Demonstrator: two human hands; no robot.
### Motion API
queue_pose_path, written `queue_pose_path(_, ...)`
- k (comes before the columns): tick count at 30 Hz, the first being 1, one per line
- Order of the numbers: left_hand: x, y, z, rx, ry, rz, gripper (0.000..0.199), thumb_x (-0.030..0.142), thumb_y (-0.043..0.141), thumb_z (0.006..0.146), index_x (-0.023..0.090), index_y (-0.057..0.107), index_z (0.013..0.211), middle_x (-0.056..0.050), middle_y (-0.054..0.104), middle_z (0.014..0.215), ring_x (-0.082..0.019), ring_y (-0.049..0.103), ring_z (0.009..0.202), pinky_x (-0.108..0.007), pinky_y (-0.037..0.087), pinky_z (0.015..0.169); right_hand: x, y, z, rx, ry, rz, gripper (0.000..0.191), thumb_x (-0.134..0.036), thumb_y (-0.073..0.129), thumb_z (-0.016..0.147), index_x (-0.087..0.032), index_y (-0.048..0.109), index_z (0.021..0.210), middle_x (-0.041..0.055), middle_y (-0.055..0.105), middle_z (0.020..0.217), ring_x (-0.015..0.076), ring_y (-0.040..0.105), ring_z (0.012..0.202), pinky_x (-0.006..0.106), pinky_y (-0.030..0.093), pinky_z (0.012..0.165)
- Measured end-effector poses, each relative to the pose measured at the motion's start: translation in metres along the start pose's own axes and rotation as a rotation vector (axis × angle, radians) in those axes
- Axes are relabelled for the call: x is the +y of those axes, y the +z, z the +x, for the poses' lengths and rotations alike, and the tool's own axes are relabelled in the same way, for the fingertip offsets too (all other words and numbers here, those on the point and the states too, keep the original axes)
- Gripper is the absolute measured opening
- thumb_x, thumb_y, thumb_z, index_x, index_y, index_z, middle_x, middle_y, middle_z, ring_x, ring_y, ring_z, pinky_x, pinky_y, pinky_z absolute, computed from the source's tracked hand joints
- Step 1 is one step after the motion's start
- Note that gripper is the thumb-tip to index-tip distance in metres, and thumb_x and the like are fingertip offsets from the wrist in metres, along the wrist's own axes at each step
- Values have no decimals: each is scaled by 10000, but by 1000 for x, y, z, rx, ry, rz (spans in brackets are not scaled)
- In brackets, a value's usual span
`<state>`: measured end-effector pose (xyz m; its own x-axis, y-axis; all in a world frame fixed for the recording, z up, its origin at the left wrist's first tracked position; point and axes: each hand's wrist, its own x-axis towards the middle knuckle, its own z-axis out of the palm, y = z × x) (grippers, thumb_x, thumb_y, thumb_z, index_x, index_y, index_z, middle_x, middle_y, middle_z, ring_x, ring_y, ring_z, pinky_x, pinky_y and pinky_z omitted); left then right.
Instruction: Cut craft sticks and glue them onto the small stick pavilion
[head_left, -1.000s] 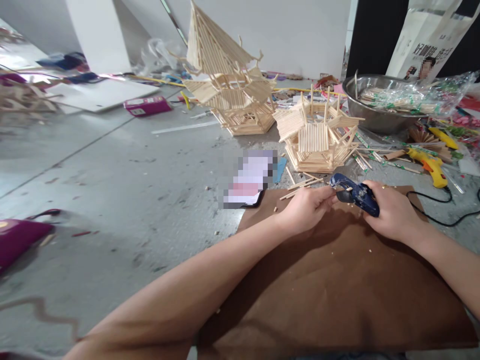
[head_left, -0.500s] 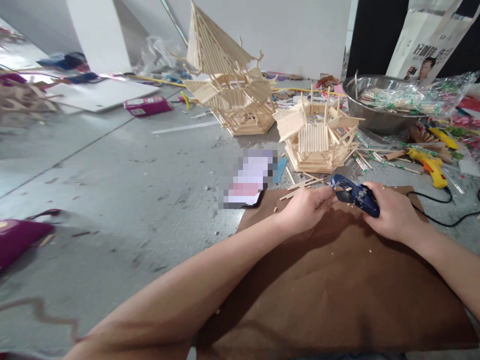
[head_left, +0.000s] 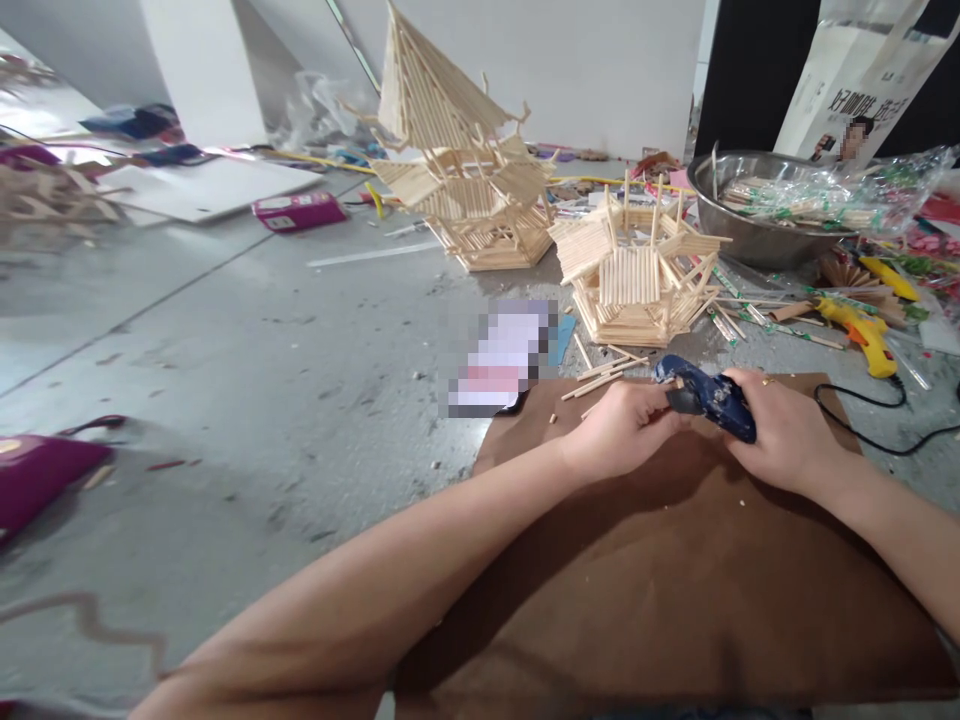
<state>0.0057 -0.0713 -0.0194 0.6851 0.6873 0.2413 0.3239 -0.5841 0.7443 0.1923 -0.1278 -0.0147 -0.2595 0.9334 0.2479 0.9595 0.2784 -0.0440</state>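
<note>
My right hand (head_left: pixel 780 430) is wrapped round a dark blue hand tool (head_left: pixel 716 402) speckled with pale bits, over a brown sheet (head_left: pixel 675 590). At the tool's left end, my left hand (head_left: pixel 626 425) is closed in a pinch; what lies between its fingers is too small to make out. Just beyond the hands stands a small wooden-stick pavilion model (head_left: pixel 630 275) with upright posts. Behind it to the left is a taller stick model (head_left: pixel 469 180) with a pointed roof. Loose sticks (head_left: pixel 604 378) lie at the sheet's far edge.
A phone (head_left: pixel 499 355) lies left of the sheet. At the right are a yellow glue gun (head_left: pixel 862 335) with a black cable and a metal bowl (head_left: pixel 772 235) of wrapped sticks. Purple packages (head_left: pixel 300 212) rest on the grey floor at the left.
My left hand has shifted slightly down and right, closer against the tool. The tool has turned a little in my right hand. The models and phone have stayed in place.
</note>
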Motion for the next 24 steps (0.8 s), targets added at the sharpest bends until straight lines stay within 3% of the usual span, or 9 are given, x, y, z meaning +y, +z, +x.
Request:
queue_pose_path(12,0,4,-2,-8,42,87,161,109,420,735,141,572,691,-57,631,688,-131,568,626,-242,445,618,0,2,0,21,-30,7,424,-299,478,700,-146,417,1091,117,611,946,246,580,812,332,420,651)
queue_pose_path(24,1,2,-2,-18,58,111,163,135,425,737,155,565,656,-29,597,624,-128,567,630,-229,441,618,-1,2,0,0,-13,-30,410,-282,469,695,-142,434,1078,113,623,921,239,588,789,319,410,628)
